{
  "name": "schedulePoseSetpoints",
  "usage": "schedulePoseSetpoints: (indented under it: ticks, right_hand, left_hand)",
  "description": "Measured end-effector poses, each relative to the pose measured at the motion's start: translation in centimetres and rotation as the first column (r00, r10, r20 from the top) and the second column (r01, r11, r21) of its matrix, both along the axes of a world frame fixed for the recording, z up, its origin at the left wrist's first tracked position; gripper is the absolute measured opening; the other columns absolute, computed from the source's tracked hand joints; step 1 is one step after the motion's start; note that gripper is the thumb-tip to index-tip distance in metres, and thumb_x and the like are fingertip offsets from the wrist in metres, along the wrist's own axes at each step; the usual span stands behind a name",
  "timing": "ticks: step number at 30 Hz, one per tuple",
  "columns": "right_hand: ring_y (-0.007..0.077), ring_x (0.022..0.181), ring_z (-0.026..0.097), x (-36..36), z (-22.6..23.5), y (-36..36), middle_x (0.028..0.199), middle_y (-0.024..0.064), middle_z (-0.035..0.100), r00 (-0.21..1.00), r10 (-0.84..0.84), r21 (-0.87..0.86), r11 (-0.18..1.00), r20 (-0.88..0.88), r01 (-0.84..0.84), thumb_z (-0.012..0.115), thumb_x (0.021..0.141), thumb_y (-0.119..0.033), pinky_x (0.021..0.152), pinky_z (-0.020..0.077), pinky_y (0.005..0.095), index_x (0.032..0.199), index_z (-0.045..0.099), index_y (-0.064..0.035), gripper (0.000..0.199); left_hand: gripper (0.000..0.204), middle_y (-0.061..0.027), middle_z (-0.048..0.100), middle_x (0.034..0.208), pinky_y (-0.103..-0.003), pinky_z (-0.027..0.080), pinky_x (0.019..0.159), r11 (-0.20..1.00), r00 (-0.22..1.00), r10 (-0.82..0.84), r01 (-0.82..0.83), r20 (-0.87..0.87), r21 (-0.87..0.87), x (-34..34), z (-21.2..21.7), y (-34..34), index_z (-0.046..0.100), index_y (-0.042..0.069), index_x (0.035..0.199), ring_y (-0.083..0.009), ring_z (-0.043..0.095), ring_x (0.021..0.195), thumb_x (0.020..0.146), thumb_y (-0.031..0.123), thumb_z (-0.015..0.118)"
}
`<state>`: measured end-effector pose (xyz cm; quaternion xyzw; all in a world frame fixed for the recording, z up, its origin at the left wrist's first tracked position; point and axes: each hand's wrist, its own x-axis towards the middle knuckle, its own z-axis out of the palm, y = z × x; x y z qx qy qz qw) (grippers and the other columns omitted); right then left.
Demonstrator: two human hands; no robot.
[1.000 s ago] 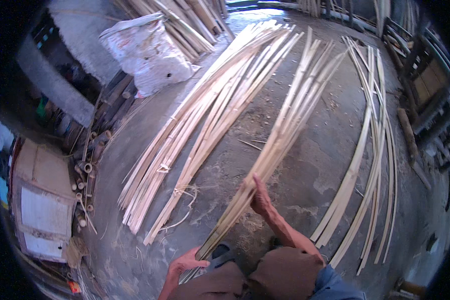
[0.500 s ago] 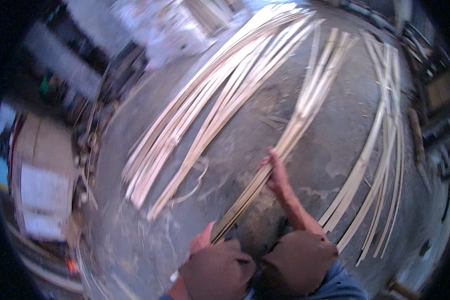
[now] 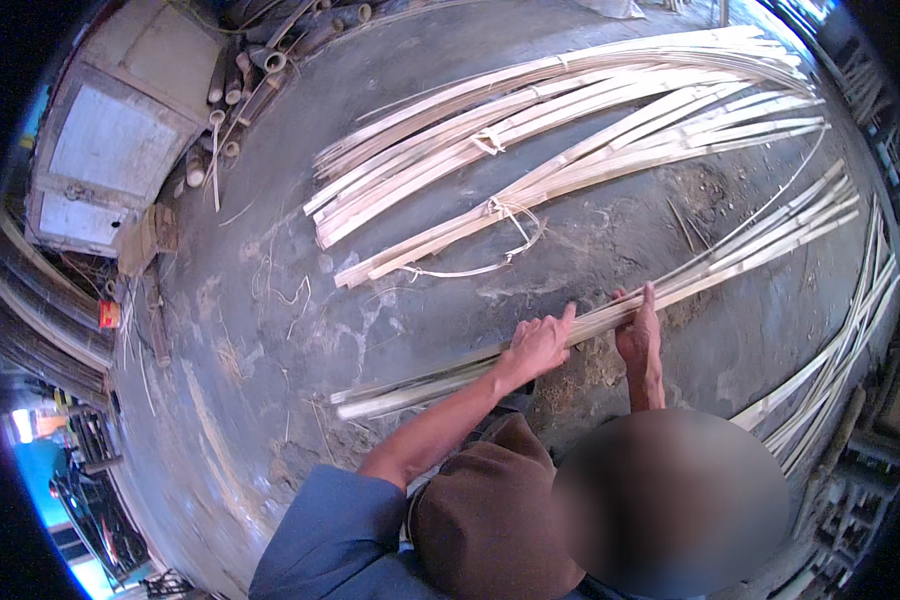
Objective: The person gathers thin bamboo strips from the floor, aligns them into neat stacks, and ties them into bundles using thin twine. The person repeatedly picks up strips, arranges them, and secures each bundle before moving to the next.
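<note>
Two bare hands of ours meet on one long sheaf of bamboo strips (image 3: 682,284), which lies on the near side of the tied bundle (image 3: 470,217), slanting much as it does. Our right hand (image 3: 638,335), level with the right half of the tied bundle, grasps the sheaf, strips running between thumb and fingers. Our left hand (image 3: 538,352), nearer the middle of the tied bundle, drapes over the sheaf with its index finger straight; how firmly its other fingers close underneath, we cannot tell.

We judge slipping the likeliest trouble: our hands sit close together, so both long ends go unsupported, and a lax hold could let strips slide lengthwise or fan wider. The end nearest the right tip of the tied bundle is already splayed. One thin strip (image 3: 785,190) curves off toward that tip, so a sideways swing might snag it there. A loose loop of binding (image 3: 509,257) trails on our side of the tied bundle, and a strip end could hook it. Split edges might also cut our bare palms if strips were pulled through quickly. More loose strips (image 3: 765,408) lie well to the near right of the tied bundle.
</note>
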<state>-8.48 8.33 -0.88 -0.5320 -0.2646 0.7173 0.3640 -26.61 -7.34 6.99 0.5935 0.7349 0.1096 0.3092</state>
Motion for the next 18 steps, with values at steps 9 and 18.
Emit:
schedulePoseSetpoints:
  ticks: [9,18]
  right_hand:
    - [0.0279,0.12,0.053,-7.1,8.4,0.3,0.127,0.0102,0.058,0.532,0.021,0.528,0.096,0.846,-0.844,0.061,0.083,-0.004,0.104,0.0415,0.0379,0.124,0.061,-0.0076,0.041]
    - [0.0249,0.111,0.058,-17.5,4.2,-3.6,0.108,0.0053,0.061,0.153,0.006,0.138,-0.461,0.988,-0.877,0.053,0.088,-0.011,0.117,0.0249,0.051,0.111,0.066,-0.0122,0.026]
  left_hand:
    - [0.051,-0.0228,0.065,0.09,-0.054,0.053,0.068,1.0,0.995,0.0,0.001,0.095,-0.007,1.8,-2.6,-2.8,0.044,0.0,0.118,-0.0442,0.066,0.084,0.079,0.022,0.068]
    - [0.045,-0.0211,0.063,0.096,-0.052,0.052,0.07,0.998,0.991,0.014,-0.021,0.132,0.056,2.2,-4.6,-3.6,0.043,0.003,0.113,-0.041,0.065,0.088,0.081,0.024,0.066]
